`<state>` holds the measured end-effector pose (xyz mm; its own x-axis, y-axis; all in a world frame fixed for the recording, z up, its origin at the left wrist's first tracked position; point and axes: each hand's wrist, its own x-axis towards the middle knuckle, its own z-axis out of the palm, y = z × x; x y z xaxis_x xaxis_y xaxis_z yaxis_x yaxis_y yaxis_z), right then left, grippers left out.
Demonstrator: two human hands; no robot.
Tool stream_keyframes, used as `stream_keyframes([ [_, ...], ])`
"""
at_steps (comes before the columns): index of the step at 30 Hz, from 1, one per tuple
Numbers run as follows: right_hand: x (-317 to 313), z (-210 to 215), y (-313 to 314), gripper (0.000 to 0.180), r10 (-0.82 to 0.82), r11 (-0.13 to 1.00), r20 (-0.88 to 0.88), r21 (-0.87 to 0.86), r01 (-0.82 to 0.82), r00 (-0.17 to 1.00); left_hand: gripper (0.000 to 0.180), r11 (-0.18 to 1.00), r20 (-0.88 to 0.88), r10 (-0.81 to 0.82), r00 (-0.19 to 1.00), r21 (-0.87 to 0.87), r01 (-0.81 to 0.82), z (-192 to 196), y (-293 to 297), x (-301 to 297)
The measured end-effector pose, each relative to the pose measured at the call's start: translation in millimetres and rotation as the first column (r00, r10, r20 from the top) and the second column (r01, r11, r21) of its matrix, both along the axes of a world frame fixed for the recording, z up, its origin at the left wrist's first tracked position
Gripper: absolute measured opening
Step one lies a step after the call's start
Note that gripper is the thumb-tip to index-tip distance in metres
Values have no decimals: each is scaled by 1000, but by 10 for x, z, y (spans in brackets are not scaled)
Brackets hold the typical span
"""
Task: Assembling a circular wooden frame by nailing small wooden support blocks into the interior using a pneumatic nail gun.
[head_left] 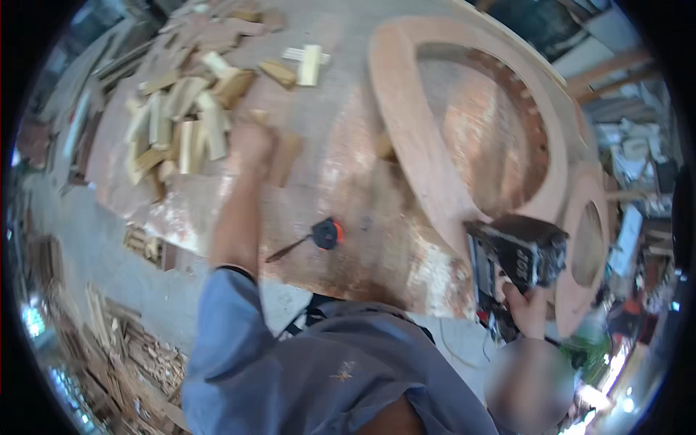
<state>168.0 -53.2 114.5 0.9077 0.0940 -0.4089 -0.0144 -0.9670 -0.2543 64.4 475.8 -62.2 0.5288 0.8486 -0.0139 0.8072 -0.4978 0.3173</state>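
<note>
1. One bench (pixel 362 210) carries everything, dusted with reddish sawdust.
2. One large oval wooden ring (pixel 413 145) lies toward its right edge.
3. One heap of pale wood offcuts (pixel 181 123), too many to count, sits near its far left corner.
4. One black power tool (pixel 523 250), at the right edge beside the ring, is grasped by the right hand (pixel 528 308).
5. The left hand (pixel 250 145) is clenched by the heap; contents unclear.
6. One tape measure (pixel 326 233) lies near the front edge.
</note>
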Motion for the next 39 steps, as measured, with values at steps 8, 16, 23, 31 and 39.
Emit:
stream_keyframes([
  [8,-48,126,358,25,-7,984,58,175,-3,998,35,878,774,50,631,-335,342,41,159,21],
  [16,-6,73,285,14,29,908,-8,419,-23,1000,33,418,848,-154,507,-409,811,-86,-1564,189],
  [23,3,61,185,19,105,911,-29,403,-85,994,27,86,739,59,671,-673,734,-156,-2043,232],
  [31,-2,77,236,19,83,912,-29,406,-64,996,28,152,865,126,486,-501,852,-686,-2458,573],
  [39,-38,197,437,24,56,871,-75,492,-12,996,31,62,829,340,444,-492,869,-641,-2488,675],
])
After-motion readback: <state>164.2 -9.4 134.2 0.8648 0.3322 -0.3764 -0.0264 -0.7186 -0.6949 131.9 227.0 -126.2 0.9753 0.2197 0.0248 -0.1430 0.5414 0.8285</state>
